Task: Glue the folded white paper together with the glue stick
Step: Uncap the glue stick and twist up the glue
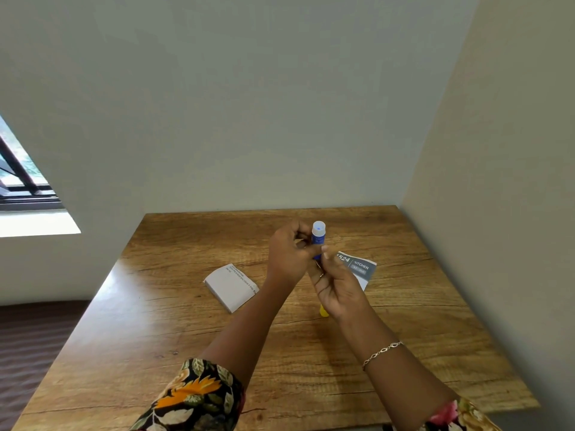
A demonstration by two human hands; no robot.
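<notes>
We see bare wooden table [161, 331] left of and nearer than the folded white paper [231, 286]; grey card [361, 269] and wall [497, 213] crowd its right.

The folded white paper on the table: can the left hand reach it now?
Probably not right away. The folded white paper lies uncovered on the table, left of the left hand, but both hands are busy holding the glue stick; the right hand pinches its lower end.

Wood-grain table [174, 331], satin sheen with dark cracks. Matt white paper [231, 286], folded, printed. Smooth blue plastic glue stick [318, 236], white-rimmed. Metal chain bracelet [381, 353], shiny. Floral cloth sleeve [199, 396], soft-looking.
</notes>
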